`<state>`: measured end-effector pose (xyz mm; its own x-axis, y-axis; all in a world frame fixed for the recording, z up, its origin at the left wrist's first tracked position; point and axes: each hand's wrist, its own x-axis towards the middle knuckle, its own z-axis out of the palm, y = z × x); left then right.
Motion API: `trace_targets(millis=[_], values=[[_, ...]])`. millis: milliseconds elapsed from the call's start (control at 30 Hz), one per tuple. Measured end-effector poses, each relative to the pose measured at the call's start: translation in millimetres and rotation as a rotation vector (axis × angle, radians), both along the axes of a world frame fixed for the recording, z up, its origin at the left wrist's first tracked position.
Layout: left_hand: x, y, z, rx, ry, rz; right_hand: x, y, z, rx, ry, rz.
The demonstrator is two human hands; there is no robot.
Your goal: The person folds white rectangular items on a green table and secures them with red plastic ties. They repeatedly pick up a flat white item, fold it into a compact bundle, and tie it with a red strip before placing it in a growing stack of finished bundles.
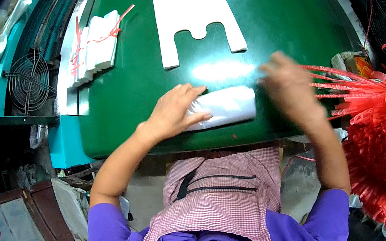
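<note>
A folded white bundle of thin plastic bags (pixel 227 106) lies near the front edge of the green worktop. My left hand (pixel 174 110) grips its left end, with the thumb on the near side and the fingers over the far side. Up and to the right of the bundle is my right hand (pixel 290 87), blurred by motion. Its fingers are smeared, so I cannot make out whether a strip is in them. Just beyond that hand, several red plastic strips (pixel 331 79) stretch leftward from a large hanging red bunch (pixel 379 143).
White vest-shaped plastic bags (pixel 197 9) lie flat at the far middle of the green worktop (pixel 119 109). On the left sit rolled white bundles (pixel 100 42) tied with red strips. A round wire fan guard (pixel 30 81) stands beyond the left edge.
</note>
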<state>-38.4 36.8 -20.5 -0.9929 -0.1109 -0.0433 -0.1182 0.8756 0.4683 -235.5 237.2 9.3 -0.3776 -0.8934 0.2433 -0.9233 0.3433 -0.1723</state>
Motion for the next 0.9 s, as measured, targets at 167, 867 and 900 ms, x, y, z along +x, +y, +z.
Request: trace_targets(millis=[167,867,900], values=[[13,-9,-3,0.378,-0.033,0.026,-67,40,-6,0.311,0.345,-0.196],[-38,-71,6,0.452,-0.004,-0.009,17,-92,10,-0.216,-1.019,0.472],[-44,-63,5,0.213,0.155,0.001,15,-106,6,-0.195,-1.215,0.290]])
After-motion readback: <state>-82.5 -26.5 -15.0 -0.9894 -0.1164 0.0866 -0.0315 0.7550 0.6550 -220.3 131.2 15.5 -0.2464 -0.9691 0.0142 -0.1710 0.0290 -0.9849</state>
